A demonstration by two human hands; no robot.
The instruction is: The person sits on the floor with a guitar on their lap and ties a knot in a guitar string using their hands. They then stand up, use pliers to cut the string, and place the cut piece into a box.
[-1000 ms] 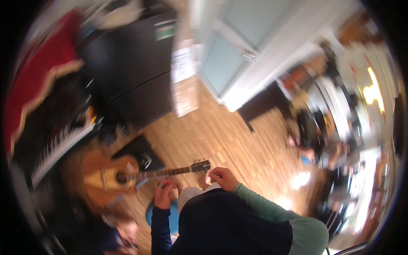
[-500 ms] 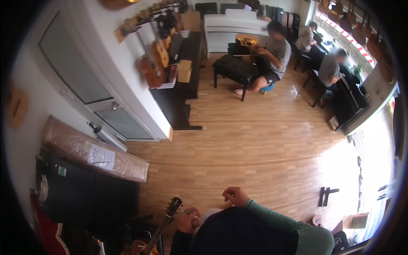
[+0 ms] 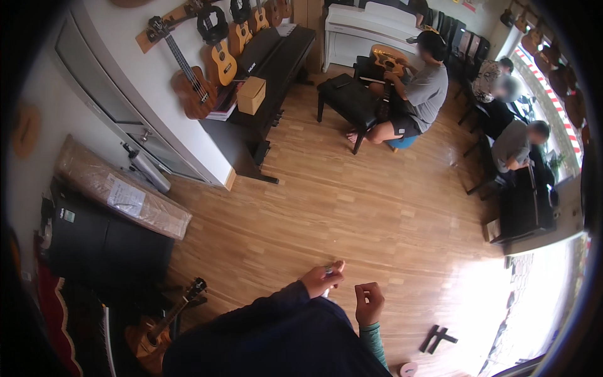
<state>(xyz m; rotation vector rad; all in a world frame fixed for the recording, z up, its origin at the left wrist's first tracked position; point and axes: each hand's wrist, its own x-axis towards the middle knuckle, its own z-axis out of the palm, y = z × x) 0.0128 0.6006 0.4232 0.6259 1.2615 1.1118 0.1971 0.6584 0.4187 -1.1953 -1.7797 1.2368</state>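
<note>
Leaning brown wrapped package (image 3: 119, 195), white label (image 3: 125, 196), small cardboard box (image 3: 251, 95) on piano.

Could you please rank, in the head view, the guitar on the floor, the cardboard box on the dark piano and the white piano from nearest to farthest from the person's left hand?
From the left hand:
1. Guitar on the floor, lower left, beside the dark cabinet.
2. Cardboard box, up the room on the dark piano by the left wall.
3. White piano, against the far wall, top of the picture.
</note>
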